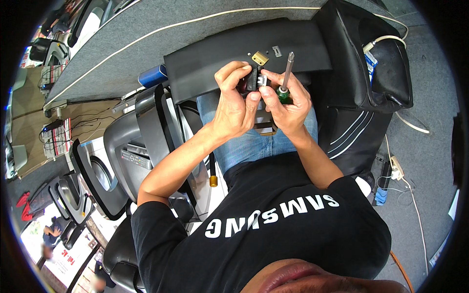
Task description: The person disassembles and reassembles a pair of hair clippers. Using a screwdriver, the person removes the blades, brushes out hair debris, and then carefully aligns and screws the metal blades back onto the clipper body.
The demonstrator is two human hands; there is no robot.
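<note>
My left hand [228, 100] grips a small black device [252, 81], its fingers and thumb closed round it. A white and silver part [262, 80] shows at the device's right side, where my right thumb and forefinger pinch at it. In the same right hand [293, 105] a screwdriver [287, 73] with a green handle is held, its metal shaft pointing up and away. Just beyond my hands, a gold-coloured metal piece [260, 58] lies on a black padded surface [205, 61]. Beside it are a flat silver plate [277, 51] and tiny bits that look like screws.
A blue box-like object [152, 75] sits left of the padded surface. To the left stands a black chair [119, 139] with a remote control [136, 159] on it. A black padded seat [364, 58] is at the right, and a white cable [195, 19] crosses the grey floor behind.
</note>
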